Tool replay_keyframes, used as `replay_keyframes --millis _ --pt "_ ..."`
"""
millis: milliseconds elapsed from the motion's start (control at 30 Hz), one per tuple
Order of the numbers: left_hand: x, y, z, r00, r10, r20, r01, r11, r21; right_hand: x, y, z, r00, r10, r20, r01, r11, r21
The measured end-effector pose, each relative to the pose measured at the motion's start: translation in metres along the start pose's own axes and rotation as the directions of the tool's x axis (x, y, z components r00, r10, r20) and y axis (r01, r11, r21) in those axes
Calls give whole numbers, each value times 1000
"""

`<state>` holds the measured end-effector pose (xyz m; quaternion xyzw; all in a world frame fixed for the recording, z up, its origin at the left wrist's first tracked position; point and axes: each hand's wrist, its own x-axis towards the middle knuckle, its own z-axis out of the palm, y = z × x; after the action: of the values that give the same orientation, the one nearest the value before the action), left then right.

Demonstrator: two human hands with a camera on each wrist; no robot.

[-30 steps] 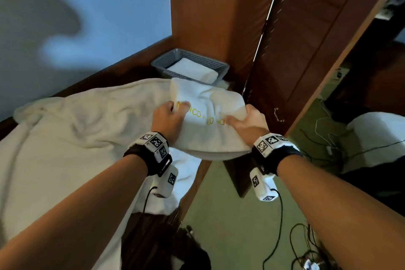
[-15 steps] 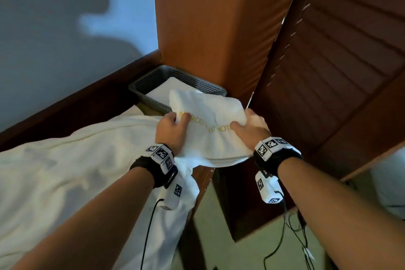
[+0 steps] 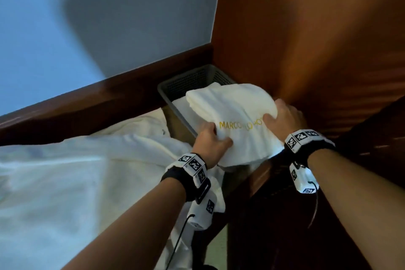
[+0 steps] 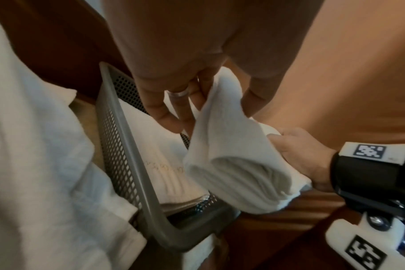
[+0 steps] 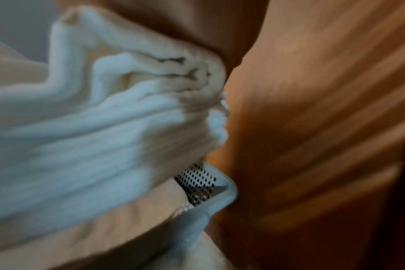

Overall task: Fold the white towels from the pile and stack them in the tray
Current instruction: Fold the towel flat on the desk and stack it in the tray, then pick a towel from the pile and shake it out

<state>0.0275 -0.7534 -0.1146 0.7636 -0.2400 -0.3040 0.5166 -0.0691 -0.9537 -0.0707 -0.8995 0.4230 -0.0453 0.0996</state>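
Both my hands grip one folded white towel point(image 3: 236, 120) over the grey perforated tray point(image 3: 186, 85): left hand point(image 3: 210, 140) pinching its near-left edge, right hand point(image 3: 282, 120) clasping its right side. Beneath it, another folded towel point(image 4: 164, 160) lies in the tray; the pile point(image 3: 76, 177) lies to the left.

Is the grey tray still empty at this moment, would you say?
No, the left wrist view shows a folded white towel already lying inside the grey tray.
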Motion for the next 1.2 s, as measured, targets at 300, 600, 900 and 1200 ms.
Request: replay_keyframes --millis 300,600,900,1200 --pt "84 -25 10 964 -174 -200 144 977 -156 120 -25 58 985 -163 50 151 971 187" --pt "108 -50 32 885 -464 -49 449 875 -180 147 -9 116 962 -92 256 62 990 123" --pt "106 -41 11 988 57 -146 65 701 710 117 -2 114 930 -316 186 350 917 -190" --pt "126 -55 6 941 -243 234 -179 229 957 107 -3 141 719 -83 691 384 875 -295"
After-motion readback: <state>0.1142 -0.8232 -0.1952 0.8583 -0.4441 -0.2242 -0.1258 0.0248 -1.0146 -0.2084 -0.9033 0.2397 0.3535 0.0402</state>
